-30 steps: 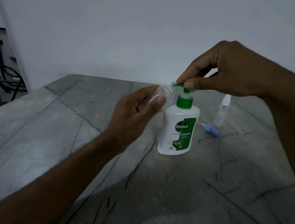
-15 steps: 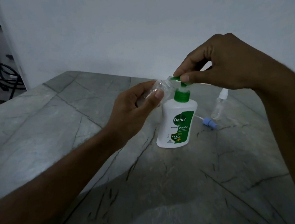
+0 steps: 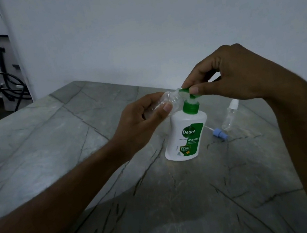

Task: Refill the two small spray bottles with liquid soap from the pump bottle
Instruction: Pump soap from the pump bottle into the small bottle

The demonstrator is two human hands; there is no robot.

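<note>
A white pump bottle [image 3: 186, 137] with a green label stands on the grey stone table [image 3: 73, 150]. My right hand [image 3: 231, 75] pinches its green pump head [image 3: 187, 91] from above. My left hand [image 3: 144, 117] grips a small clear spray bottle [image 3: 168, 101], cap off, tilted on its side with its mouth against the pump spout. A second small clear spray bottle [image 3: 229, 113] with a white cap stands upright just right of the pump bottle. A blue spray cap [image 3: 219, 133] with a thin white tube lies on the table between them.
A white wall [image 3: 153, 24] rises close behind the table. At the far left, past the table's edge, black cables and a dark frame [image 3: 5, 84] sit on the floor.
Both hands stay at the pump head and the small bottle. The view has shifted slightly; nothing else has visibly moved.
</note>
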